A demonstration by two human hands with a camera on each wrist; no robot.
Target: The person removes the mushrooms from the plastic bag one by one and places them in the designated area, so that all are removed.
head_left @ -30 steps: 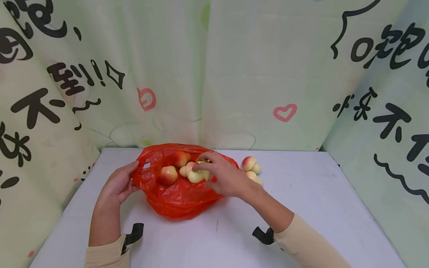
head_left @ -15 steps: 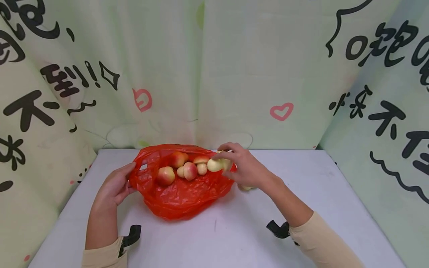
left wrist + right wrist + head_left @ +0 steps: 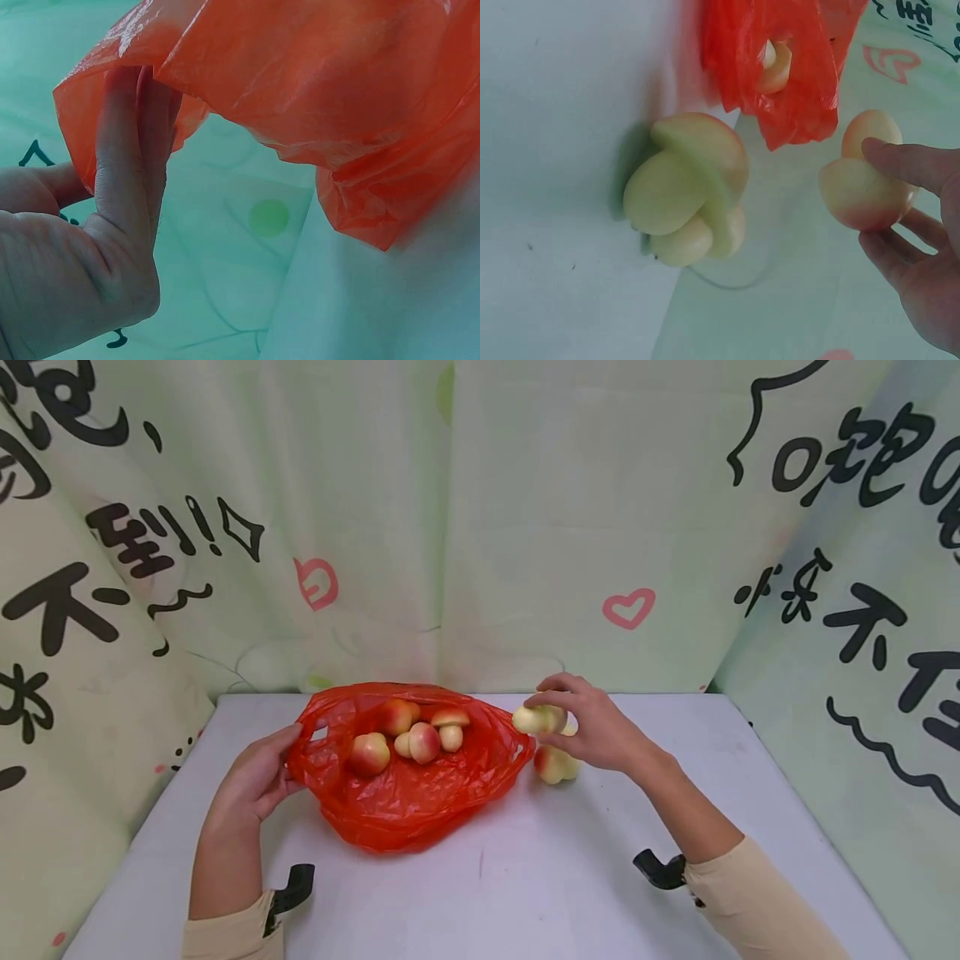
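Observation:
A red plastic bag (image 3: 405,818) lies on the table with its mouth spread wide. My left hand (image 3: 258,777) holds its left edge by the handle; in the left wrist view, straight fingers (image 3: 120,165) reach up under the film. Several toy mushrooms (image 3: 424,743) with red-yellow caps and cream stems sit inside. Just past the bag's right edge, my right hand (image 3: 603,731) pinches another toy mushroom (image 3: 866,195) between thumb and fingers, raised above the table. Below it, more toy mushrooms (image 3: 667,191) rest on the table, close together and partly hidden by the hand in the head view.
The white table (image 3: 480,902) ends at a pale green printed curtain (image 3: 525,527) behind, with more curtain on both sides. Black wrist mounts (image 3: 660,868) stick out from both beige sleeves.
My right hand has carried a toy mushroom rightward from inside the bag to over those on the table. My left hand stays at the bag's edge.

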